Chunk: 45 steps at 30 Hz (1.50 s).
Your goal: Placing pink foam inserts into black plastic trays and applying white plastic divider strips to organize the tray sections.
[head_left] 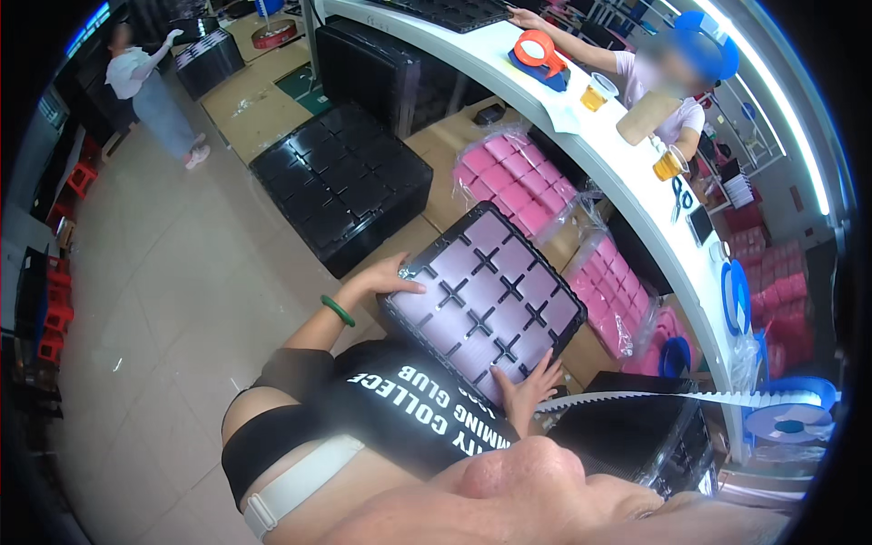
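My left hand point(392, 278) is closed on the left side of a black compartment tray point(545, 262), its thumb lying over the rim. Flat lilac pieces point(481, 292) fill the tray's cells between black cross-shaped dividers. My right hand point(530, 389) grips the near right edge, thumb on top and fingers somewhat spread along the side. The tray is held tilted in front of my body; its underside is hidden. A green bangle point(337, 311) circles my left wrist.
Stacked black trays point(350, 168) stand ahead, beside bagged pink blocks point(522, 182). A white curved table point(627, 173) bears cups, scissors point(678, 202) and a phone point(700, 225); a co-worker point(668, 86) sits behind it. A white strip point(645, 397) stretches from a reel point(790, 422) at right.
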Tool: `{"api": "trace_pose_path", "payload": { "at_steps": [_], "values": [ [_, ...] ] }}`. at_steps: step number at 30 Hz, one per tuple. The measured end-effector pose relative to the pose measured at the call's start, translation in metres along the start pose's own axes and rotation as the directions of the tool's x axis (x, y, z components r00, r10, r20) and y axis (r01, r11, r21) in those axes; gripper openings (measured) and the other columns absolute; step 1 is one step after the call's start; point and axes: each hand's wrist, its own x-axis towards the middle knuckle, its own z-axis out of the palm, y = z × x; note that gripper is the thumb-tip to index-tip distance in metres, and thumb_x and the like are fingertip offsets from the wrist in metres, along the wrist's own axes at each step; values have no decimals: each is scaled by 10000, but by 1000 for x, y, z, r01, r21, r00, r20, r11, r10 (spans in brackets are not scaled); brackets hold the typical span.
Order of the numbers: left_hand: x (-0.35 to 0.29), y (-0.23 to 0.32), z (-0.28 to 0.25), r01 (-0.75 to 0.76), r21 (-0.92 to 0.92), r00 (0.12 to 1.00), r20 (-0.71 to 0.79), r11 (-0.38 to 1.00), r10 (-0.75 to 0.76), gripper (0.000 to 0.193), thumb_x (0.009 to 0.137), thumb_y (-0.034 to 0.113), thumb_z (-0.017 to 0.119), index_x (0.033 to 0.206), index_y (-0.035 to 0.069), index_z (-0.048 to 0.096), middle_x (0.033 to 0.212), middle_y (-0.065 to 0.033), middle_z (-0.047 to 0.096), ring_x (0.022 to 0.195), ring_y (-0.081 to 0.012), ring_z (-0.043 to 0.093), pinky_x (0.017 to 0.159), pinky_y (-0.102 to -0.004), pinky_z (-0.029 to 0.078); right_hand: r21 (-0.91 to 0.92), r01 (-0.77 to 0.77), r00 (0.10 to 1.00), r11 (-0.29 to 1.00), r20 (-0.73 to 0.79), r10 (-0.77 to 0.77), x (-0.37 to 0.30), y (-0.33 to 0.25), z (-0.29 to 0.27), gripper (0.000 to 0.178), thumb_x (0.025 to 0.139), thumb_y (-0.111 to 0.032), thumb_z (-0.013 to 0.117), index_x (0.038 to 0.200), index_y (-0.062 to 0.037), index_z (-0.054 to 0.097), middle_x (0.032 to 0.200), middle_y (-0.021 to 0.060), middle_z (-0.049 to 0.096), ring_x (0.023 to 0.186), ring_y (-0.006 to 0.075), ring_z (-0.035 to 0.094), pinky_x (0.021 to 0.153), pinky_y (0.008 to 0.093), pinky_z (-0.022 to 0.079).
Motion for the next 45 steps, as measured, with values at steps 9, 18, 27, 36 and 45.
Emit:
{"api": "trace_pose_path", "payload": {
  "at_steps": [9,18,27,36,45],
  "values": [
    [0,4,-4,82,6,996,45,997,-82,1228,666,632,809,1489,-108,276,1444,-308,443,1341,-369,469,1112,-380,381,-41,-66,996,997,64,68,-3,4,-12,1341,539,-425,936,1582,-131,146,1607,289,67,1497,462,8,1156,652,6],
    [21,120,-35,-376,145,877,-261,915,402,976,793,478,775,1470,-75,340,1414,-294,479,1345,-375,463,1110,-411,380,-49,0,1000,999,9,1,13,-13,-5,1329,567,-484,915,1582,-117,140,1607,290,55,1494,473,-8,1148,664,0],
    [-6,469,-137,-660,166,631,-405,732,661,637,863,256,702,1376,-31,457,998,-209,702,820,-331,700,728,-453,542,-85,84,996,993,-13,-85,34,-26,-12,1269,604,-488,896,1580,-133,167,1603,283,92,1487,482,47,1150,665,42],
    [-80,397,9,-636,-745,-127,-155,-201,980,282,983,30,532,1209,-119,608,1169,-236,654,1078,-279,643,918,-361,528,50,6,986,999,-169,3,0,-5,-13,1154,653,-448,879,1566,-146,241,1597,257,163,1490,461,79,1144,677,65],
    [-168,367,42,-160,-983,-96,107,91,990,407,1018,141,508,1372,-60,521,1253,-198,588,1199,-293,567,1006,-359,432,-39,6,992,999,-122,-11,-13,-7,-26,1058,713,-445,838,1561,-167,271,1598,219,210,1490,455,100,1148,670,75]
  ]
}}
